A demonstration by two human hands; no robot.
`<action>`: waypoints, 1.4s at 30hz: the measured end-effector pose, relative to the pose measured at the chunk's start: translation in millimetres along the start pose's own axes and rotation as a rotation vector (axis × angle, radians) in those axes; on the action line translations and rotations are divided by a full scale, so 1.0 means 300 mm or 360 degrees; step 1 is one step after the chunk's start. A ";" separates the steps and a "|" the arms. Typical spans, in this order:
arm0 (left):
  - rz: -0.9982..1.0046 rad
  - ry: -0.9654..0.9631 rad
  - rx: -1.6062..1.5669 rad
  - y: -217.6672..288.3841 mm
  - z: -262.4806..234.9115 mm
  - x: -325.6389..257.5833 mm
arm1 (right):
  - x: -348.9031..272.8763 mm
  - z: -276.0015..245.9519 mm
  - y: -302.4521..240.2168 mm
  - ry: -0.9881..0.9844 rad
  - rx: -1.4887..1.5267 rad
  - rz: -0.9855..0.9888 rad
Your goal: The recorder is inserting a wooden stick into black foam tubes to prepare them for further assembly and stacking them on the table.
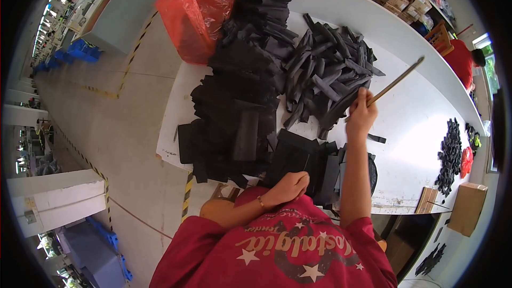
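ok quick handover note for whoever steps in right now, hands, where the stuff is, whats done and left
Left hand: curled on the flat black pieces at the near table edge.
Right hand: raised, gripping a thin stick beside the loose heap of black strips.
Stacked black pieces fill the left of the white table; red bag at the far corner.
Done versus left: cannot tell which pile is finished.

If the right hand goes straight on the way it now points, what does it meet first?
The right hand holds a thin stick and points up and away across the table. Most likely it meets the pile of loose black strips first, though depth is unclear.
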State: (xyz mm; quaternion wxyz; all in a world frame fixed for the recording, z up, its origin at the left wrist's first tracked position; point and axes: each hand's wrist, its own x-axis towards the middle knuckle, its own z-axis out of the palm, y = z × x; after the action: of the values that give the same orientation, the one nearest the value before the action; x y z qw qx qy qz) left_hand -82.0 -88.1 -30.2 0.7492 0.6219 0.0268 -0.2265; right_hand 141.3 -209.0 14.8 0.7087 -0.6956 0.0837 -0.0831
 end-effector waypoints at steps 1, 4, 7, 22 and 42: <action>0.0229 0.0291 0.0282 0.019 -0.037 -0.019 | 0.038 -0.021 -0.009 -0.0087 -0.0071 -0.0053; 0.0579 0.1233 0.1015 0.162 -0.214 -0.002 | 0.096 -0.029 0.061 -0.0031 -0.0724 -0.0398; 0.0417 0.1432 0.1774 0.136 -0.425 0.047 | -0.025 -0.040 0.146 -0.0346 -0.0655 -0.0253; -0.0037 0.0996 0.0967 0.276 -0.484 -0.019 | -0.220 -0.223 -0.057 -0.1165 -0.1370 -0.1110; 0.1467 0.1888 0.0734 0.290 -0.269 -0.018 | -0.451 -0.115 0.050 -0.1453 -0.0448 0.0026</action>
State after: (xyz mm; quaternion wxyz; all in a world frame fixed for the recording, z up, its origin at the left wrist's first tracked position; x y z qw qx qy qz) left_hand -34.8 0.6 33.4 0.4801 0.7271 0.1140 0.4773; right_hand 1.8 -210.5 -0.4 0.5724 -0.7497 -0.2203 0.2486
